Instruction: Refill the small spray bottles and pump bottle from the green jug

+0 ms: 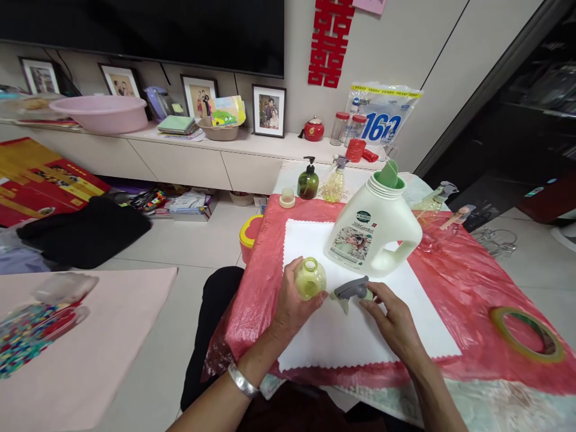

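Note:
My left hand (291,305) is wrapped round a small yellow-green see-through bottle (310,283), its bare neck facing up. In the fingers of my right hand (390,315) is a grey spray head (353,289), held just right of the bottle and apart from it. Both are above a white cloth (328,345) with a scalloped edge. Behind the spray head a large white jug (375,225) of detergent stands upright on the cloth; a green scoop-like piece (389,174) sits in its mouth.
A green pump bottle (308,180), a clear spray bottle (333,183) and a small pale cap (287,198) stand at the table's far side. More spray bottles (434,201) are behind the jug. A tape roll (527,334) lies right on the red plastic sheet (450,270).

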Motion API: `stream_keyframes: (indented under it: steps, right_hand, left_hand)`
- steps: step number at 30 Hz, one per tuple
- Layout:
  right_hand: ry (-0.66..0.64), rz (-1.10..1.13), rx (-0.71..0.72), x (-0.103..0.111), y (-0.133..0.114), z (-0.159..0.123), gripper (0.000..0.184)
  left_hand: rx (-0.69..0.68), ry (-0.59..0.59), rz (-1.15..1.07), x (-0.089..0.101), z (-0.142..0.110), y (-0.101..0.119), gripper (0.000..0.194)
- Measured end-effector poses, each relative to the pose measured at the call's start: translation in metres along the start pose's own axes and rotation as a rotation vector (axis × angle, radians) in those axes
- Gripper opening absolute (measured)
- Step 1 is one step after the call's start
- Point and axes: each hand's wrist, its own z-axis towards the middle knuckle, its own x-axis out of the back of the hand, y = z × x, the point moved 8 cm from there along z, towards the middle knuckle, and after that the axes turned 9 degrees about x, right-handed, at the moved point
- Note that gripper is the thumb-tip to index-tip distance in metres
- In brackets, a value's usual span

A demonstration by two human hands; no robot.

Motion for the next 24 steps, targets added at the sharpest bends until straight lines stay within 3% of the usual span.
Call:
stream_keyframes:
  steps: [7, 14, 17, 22, 24]
  right_hand:
    - [-0.071, -0.030, -0.039, -0.005, 0.013, 0.008, 0.036]
    - [-0.065, -0.045, -0.049, -0.012, 0.010, 0.014, 0.036]
    - [0.096, -0.052, -0.096, 0.009, 0.020, 0.009, 0.039]
    - [0.529, -0.099, -0.274, 0.075, 0.052, -0.003, 0.054]
    - [0.589, 0.002, -0.303, 0.087, 0.062, 0.004, 0.066]
  left_hand:
    - [0.119, -0.067, 0.002, -0.001, 0.019, 0.011, 0.094]
    - [0.003, 0.009, 0.166, 0.002, 0.035, 0.009, 0.087]
    - [-0.065, 0.033, 0.185, 0.002, 0.031, 0.005, 0.089]
    - [-0.078, 0.039, 0.190, 0.002, 0.027, 0.004, 0.090]
    - [-0.075, 0.038, 0.198, 0.002, 0.027, 0.004, 0.090]
